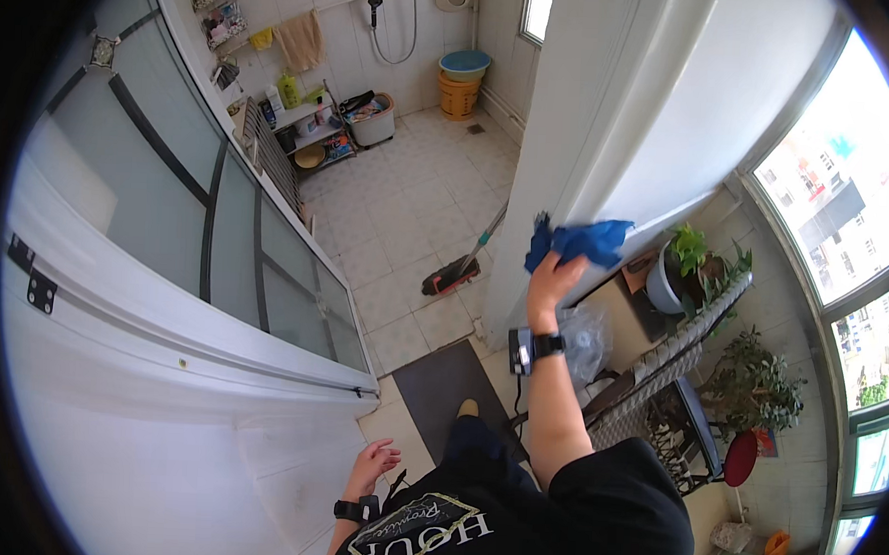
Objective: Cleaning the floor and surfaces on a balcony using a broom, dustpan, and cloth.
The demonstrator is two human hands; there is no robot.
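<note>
With my right hand (pixel 554 286) I hold a blue cloth (pixel 591 241) against the white door frame (pixel 569 156). Part of the cloth bunches up past my fingertips and looks slightly blurred. My arm is stretched forward, a black band with a small device around the wrist. Low on the left, my left hand (pixel 374 464) hangs near my body, fingers loosely curled and apart, holding nothing. The white wall (pixel 286 486) is beside it. To the left stands a door with frosted glass panels (pixel 173 184) in a white frame.
A dark mat (pixel 439 396) lies underfoot at the threshold. Beyond it, a broom or mop head (pixel 450 276) rests on the tiles. At right are a woven chair (pixel 656 376), a potted plant (pixel 666 280) and windows (pixel 821 182). A shelf rack (pixel 306 126) and an orange bucket (pixel 458 96) stand farther back.
</note>
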